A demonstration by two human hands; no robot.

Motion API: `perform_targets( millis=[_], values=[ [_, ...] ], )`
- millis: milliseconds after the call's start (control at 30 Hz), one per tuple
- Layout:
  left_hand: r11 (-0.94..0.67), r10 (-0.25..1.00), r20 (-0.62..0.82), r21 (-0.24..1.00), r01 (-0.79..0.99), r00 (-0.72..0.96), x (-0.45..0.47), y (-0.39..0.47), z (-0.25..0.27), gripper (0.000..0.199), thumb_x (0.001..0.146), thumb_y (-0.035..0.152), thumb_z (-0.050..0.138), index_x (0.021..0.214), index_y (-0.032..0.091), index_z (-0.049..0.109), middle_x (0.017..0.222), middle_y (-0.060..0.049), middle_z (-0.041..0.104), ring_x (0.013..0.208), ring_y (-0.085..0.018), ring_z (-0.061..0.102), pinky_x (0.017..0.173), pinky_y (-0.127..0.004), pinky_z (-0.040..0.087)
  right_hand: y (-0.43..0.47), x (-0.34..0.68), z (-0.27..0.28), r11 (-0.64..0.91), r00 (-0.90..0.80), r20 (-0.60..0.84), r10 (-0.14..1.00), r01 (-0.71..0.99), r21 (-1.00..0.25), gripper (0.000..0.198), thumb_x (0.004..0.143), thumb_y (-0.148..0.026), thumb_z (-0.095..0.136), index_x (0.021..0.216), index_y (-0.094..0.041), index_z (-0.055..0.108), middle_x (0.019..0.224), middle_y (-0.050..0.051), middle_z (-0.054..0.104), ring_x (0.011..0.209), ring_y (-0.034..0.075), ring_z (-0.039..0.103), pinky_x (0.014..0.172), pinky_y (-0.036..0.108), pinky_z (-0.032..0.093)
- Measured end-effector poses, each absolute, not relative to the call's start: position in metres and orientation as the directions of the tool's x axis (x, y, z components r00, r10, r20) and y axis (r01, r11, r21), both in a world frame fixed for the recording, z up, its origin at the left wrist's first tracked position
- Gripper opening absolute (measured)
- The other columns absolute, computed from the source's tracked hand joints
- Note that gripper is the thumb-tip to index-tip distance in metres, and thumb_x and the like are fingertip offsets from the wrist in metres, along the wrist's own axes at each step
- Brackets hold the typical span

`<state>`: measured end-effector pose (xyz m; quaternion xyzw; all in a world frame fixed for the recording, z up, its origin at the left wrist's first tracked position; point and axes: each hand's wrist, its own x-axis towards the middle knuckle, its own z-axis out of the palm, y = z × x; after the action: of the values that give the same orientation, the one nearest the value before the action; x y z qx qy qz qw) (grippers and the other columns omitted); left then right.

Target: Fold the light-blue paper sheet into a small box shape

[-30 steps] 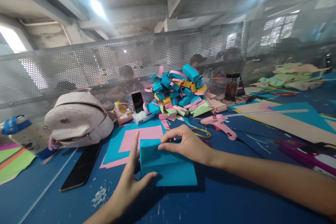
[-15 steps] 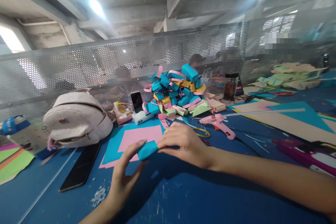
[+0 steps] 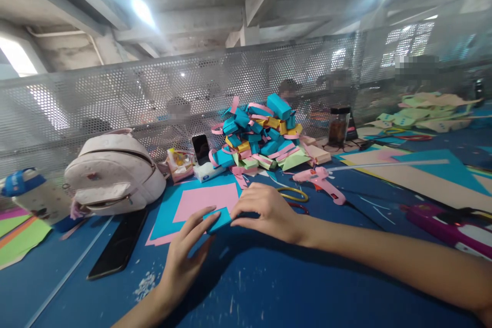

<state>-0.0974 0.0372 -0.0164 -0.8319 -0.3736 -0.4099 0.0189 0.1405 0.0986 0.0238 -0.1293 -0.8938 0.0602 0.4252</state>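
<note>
A small folded piece of blue paper is held above the table between both hands. My right hand pinches its right end between thumb and fingers. At the left end, my left hand has its fingers over the top and its thumb below, closed loosely around the paper. Behind the hands lie a pink sheet and a larger blue sheet under it. Past the right hand, a pink glue gun rests on its side.
A pile of folded blue, yellow, pink and green paper pieces rises at the back. To the left are a white backpack, a black phone and a bottle. Scissors, a jar and a purple tool lie rightward.
My left hand's fingers have shifted farther over the blue paper, covering more of it. The paper has tilted slightly. My right hand has stayed almost in place.
</note>
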Motion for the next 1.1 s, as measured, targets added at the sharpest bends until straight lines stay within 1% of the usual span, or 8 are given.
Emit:
perform_targets(
  millis=[233, 333, 467, 633, 733, 867, 1000, 1100],
  values=[
    [-0.696, 0.662, 0.643, 0.336, 0.635, 0.385, -0.096, 0.036, -0.015, 0.048, 0.095, 0.012, 0.048, 0.138, 0.033, 0.049, 0.136, -0.008, 0.054, 0.124, -0.023, 0.054, 0.1, -0.036, 0.048, 0.101, 0.139, 0.021, 0.925, -0.622, 0.686, 0.379, 0.241, -0.292, 0.012, 0.085, -0.031, 0.072, 0.087, -0.021, 0.066, 0.084, -0.001, 0.072, 0.076, 0.016, 0.065, 0.074, 0.029, 0.041],
    [-0.695, 0.669, 0.635, 0.351, 0.627, 0.387, -0.096, 0.035, -0.014, 0.048, 0.095, 0.013, 0.046, 0.139, 0.032, 0.048, 0.137, -0.009, 0.053, 0.125, -0.023, 0.053, 0.101, -0.037, 0.047, 0.1, 0.139, 0.022, 0.913, -0.614, 0.678, 0.405, 0.234, -0.333, 0.019, 0.083, -0.03, 0.074, 0.098, -0.023, 0.064, 0.087, -0.001, 0.072, 0.08, 0.016, 0.066, 0.074, 0.029, 0.041],
    [-0.694, 0.678, 0.637, 0.389, 0.606, 0.367, -0.097, 0.035, -0.018, 0.046, 0.096, 0.015, 0.047, 0.139, 0.032, 0.049, 0.138, -0.008, 0.055, 0.127, -0.023, 0.052, 0.103, -0.038, 0.046, 0.099, 0.139, 0.021, 0.934, -0.626, 0.696, 0.352, 0.187, -0.304, 0.013, 0.086, -0.024, 0.071, 0.099, -0.023, 0.067, 0.09, -0.002, 0.073, 0.081, 0.015, 0.067, 0.076, 0.029, 0.041],
    [-0.513, 0.84, 0.531, 0.704, 0.492, 0.116, -0.093, 0.036, -0.029, 0.058, 0.092, 0.028, 0.059, 0.146, 0.029, 0.038, 0.137, -0.006, 0.057, 0.124, -0.024, 0.056, 0.103, -0.04, 0.047, 0.1, 0.138, 0.019, 0.952, -0.623, 0.722, 0.302, 0.162, -0.259, 0.005, 0.089, -0.024, 0.068, 0.093, -0.023, 0.069, 0.087, -0.002, 0.074, 0.079, 0.014, 0.067, 0.075, 0.029, 0.04],
    [-0.412, 0.907, 0.41, 0.824, 0.39, 0.091, -0.09, 0.038, -0.033, 0.053, 0.089, 0.033, 0.063, 0.14, 0.024, 0.049, 0.134, -0.006, 0.06, 0.123, -0.026, 0.057, 0.105, -0.043, 0.045, 0.101, 0.138, 0.019, 0.955, -0.619, 0.728, 0.295, 0.169, -0.243, 0.005, 0.09, -0.027, 0.067, 0.093, -0.023, 0.069, 0.087, -0.002, 0.074, 0.078, 0.014, 0.067, 0.075, 0.03, 0.041],
    [-0.38, 0.924, 0.368, 0.85, 0.365, 0.106, -0.09, 0.041, -0.034, 0.042, 0.086, 0.033, 0.065, 0.127, 0.023, 0.062, 0.135, -0.005, 0.06, 0.127, -0.028, 0.053, 0.11, -0.047, 0.039, 0.101, 0.137, 0.017, 0.958, -0.613, 0.736, 0.286, 0.162, -0.237, 0.006, 0.09, -0.029, 0.066, 0.093, -0.024, 0.069, 0.086, -0.001, 0.074, 0.078, 0.015, 0.067, 0.075, 0.031, 0.041],
    [-0.404, 0.913, 0.395, 0.837, 0.37, 0.104, -0.092, 0.04, -0.036, 0.042, 0.088, 0.033, 0.063, 0.128, 0.023, 0.061, 0.138, -0.006, 0.057, 0.13, -0.03, 0.05, 0.111, -0.049, 0.037, 0.1, 0.137, 0.017, 0.955, -0.608, 0.738, 0.292, 0.149, -0.256, 0.006, 0.09, -0.027, 0.067, 0.094, -0.024, 0.07, 0.086, -0.001, 0.074, 0.077, 0.015, 0.067, 0.074, 0.031, 0.042],
    [-0.414, 0.908, 0.41, 0.843, 0.344, 0.088, -0.091, 0.039, -0.037, 0.049, 0.089, 0.034, 0.061, 0.136, 0.024, 0.053, 0.141, -0.008, 0.054, 0.132, -0.03, 0.048, 0.11, -0.049, 0.038, 0.1, 0.136, 0.018, 0.926, -0.558, 0.744, 0.366, 0.137, -0.353, 0.005, 0.089, -0.026, 0.067, 0.092, -0.024, 0.071, 0.088, 0.0, 0.074, 0.081, 0.016, 0.067, 0.077, 0.033, 0.045]
  ],
)
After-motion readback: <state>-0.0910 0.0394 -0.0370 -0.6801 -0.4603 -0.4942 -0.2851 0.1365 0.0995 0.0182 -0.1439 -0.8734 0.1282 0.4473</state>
